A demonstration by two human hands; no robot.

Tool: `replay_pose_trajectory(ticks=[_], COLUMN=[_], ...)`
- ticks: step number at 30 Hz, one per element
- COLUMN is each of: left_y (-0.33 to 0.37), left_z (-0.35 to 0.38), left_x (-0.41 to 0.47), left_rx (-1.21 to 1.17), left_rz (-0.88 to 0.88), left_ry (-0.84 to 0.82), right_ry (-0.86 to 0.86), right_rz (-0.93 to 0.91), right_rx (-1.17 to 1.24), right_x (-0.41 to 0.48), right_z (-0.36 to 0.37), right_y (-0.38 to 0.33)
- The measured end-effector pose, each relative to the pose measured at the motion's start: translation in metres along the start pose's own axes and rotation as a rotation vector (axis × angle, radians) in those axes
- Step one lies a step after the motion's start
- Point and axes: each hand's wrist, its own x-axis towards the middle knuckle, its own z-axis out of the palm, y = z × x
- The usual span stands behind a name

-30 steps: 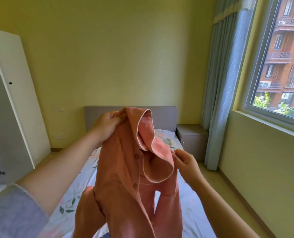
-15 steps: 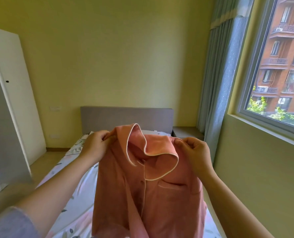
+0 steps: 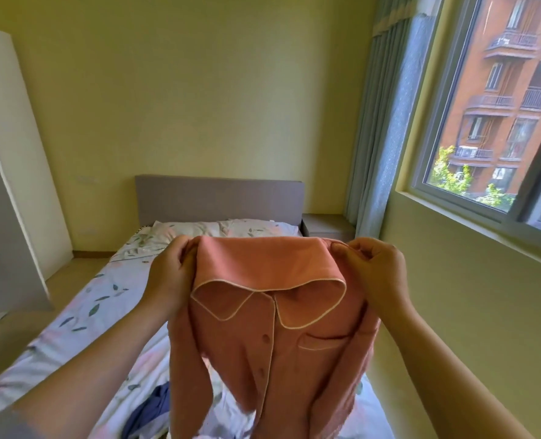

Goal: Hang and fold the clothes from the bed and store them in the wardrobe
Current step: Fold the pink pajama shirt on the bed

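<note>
Pink pyjama shirt [image 3: 282, 350] — left hand [image 3: 168, 274], right hand [image 3: 376, 274] pinching shoulders

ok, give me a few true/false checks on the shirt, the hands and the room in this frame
1. The left hand and right hand each grip the pink shirt near its shoulders. True.
2. The shirt lies flat on the bed. False: it hangs in the air above the bed.
3. A blue garment lies on the bed below the shirt. True.
4. The window is on the person's left. False: it is on the right.
5. The shirt is on a hanger. False: no hanger shows, only the hands hold it.
</note>
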Motion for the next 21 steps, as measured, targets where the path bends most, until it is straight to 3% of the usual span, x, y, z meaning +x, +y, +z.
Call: replay_pose_trajectory(ticks=[13, 21], left_y=[0.052, 0.005], left_z=[-0.085, -0.05], left_x=[-0.108, -0.115], left_rx=[-0.143, -0.022], left_rz=[0.11, 0.031], left_ry=[-0.132, -0.301], right_ry=[-0.055, -0.181], right_rz=[0.058, 0.165], right_rx=[0.002, -0.096], right_x=[-0.115, -0.131], right_z=[-0.083, -0.072], right_y=[-0.064, -0.005])
